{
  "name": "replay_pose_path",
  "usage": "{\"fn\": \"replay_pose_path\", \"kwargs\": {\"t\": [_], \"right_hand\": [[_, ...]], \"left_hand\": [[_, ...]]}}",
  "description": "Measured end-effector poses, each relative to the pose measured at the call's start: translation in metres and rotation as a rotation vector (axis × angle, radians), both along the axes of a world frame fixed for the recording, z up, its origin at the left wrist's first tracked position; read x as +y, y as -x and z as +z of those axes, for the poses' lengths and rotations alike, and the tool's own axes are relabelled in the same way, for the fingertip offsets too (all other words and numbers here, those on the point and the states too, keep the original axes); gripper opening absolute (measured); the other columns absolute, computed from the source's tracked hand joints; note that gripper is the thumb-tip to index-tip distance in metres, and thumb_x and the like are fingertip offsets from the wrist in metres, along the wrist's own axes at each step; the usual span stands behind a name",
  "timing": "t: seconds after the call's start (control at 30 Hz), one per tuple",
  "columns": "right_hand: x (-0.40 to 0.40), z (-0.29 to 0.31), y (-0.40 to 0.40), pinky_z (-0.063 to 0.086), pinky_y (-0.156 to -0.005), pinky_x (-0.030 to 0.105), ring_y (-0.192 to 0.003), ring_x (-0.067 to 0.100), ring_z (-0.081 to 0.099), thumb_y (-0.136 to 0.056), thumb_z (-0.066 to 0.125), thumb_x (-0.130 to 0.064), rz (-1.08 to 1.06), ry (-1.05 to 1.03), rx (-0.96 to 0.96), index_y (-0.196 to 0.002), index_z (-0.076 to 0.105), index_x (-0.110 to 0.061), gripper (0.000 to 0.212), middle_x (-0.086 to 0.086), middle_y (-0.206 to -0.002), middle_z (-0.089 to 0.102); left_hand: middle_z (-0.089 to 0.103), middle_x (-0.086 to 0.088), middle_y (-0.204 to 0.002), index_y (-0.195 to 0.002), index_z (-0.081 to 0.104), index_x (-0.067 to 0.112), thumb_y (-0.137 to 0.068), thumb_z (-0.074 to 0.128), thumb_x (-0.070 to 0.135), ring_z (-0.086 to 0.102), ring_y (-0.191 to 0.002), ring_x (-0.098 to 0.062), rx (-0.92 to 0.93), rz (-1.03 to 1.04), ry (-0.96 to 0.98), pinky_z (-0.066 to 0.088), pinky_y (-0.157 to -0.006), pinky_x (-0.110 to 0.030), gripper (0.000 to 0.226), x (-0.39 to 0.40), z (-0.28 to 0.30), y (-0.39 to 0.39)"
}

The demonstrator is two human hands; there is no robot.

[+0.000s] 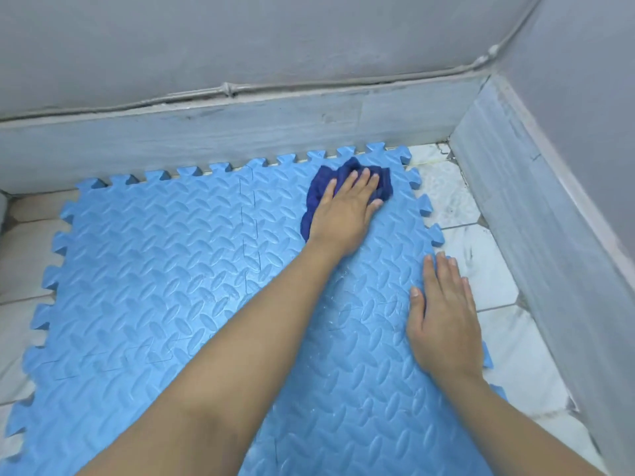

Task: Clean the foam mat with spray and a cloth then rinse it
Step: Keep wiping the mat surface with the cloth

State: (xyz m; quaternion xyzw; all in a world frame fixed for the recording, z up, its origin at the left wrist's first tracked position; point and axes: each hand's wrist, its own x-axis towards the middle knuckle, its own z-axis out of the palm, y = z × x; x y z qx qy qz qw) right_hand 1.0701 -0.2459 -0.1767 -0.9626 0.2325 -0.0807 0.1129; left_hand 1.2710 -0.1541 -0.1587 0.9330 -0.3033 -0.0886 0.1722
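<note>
We see the blue foam mat (165,269), made of interlocking tiles with a raised leaf-like pattern and toothed edges, lying flat on a pale tiled floor (481,269) in a corner where two grey walls meet. The mat's far edge runs just beside the skirting (240,132) of the back wall, and its right edge stops short of the side wall, leaving a strip of floor between them. The left hand (347,214) reaches across to the mat's far right corner and presses down on a dark blue cloth (330,187); its fingers lie nearly straight and together on top of the bunched cloth, with the thumb out to the side, so the hand pushes the cloth rather than clutching it. The cloth is crumpled, touching the mat, and spreads out past the hand toward the mat's far edge and to the left of the wrist. The right hand (443,317) rests flat on the mat's right edge, nearer to us than the cloth, fingers straight and relaxed with their tips reaching the border of the mat, holding nothing. Small pale specks of moisture show on the mat between the two hands.
</note>
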Motion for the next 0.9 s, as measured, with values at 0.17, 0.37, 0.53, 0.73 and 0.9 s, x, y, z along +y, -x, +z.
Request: {"fn": "replay_pose_path", "kwargs": {"t": [0.17,0.37,0.53,0.73,0.9], "right_hand": [[0.001,0.0,0.001,0.02,-0.12,0.041,-0.147,0.024,0.027,-0.097,0.026,-0.032,0.001,-0.005,-0.016,-0.149,0.037,-0.006,0.059,0.014,-0.156,0.036],[0.002,-0.002,0.0,0.021,-0.119,0.04,-0.146,0.025,0.03,-0.098,0.028,-0.03,-0.007,0.007,-0.044,-0.148,0.04,-0.006,0.057,0.015,-0.153,0.039],[0.0,-0.004,0.0,0.021,-0.119,0.041,-0.147,0.025,0.028,-0.097,0.028,-0.03,0.005,0.008,-0.036,-0.148,0.039,-0.005,0.057,0.015,-0.154,0.038],[0.0,-0.005,0.0,0.022,-0.12,0.042,-0.147,0.028,0.028,-0.098,0.03,-0.029,0.013,-0.004,-0.052,-0.147,0.039,-0.003,0.056,0.017,-0.154,0.039],[-0.001,-0.005,0.001,0.022,-0.12,0.043,-0.147,0.028,0.028,-0.098,0.029,-0.028,0.016,-0.004,-0.059,-0.147,0.039,-0.003,0.056,0.017,-0.153,0.039]], "left_hand": [[0.016,0.004,-0.16,-0.152,0.021,0.021,-0.103,0.023,0.039,0.01,-0.148,-0.012,0.047,0.039,0.02,0.002,-0.119,-0.036,0.052,-0.009,0.005,-0.012],[0.012,0.011,-0.159,-0.152,0.017,0.026,-0.099,0.016,0.048,0.008,-0.147,-0.007,-0.014,-0.227,-0.031,-0.002,-0.118,-0.03,0.058,0.067,0.004,0.089],[0.009,0.009,-0.161,-0.153,0.017,0.024,-0.102,0.02,0.042,0.003,-0.148,-0.011,0.029,-0.112,-0.088,-0.003,-0.118,-0.038,0.053,-0.019,0.011,0.008],[0.008,0.006,-0.161,-0.153,0.016,0.022,-0.103,0.021,0.043,0.003,-0.148,-0.012,0.045,-0.14,-0.064,-0.002,-0.119,-0.036,0.054,-0.024,0.005,0.018],[0.02,0.008,-0.159,-0.151,0.025,0.024,-0.101,0.019,0.049,0.014,-0.147,-0.011,-0.02,-0.22,-0.102,0.008,-0.119,-0.034,0.056,0.122,0.008,0.137]]}}
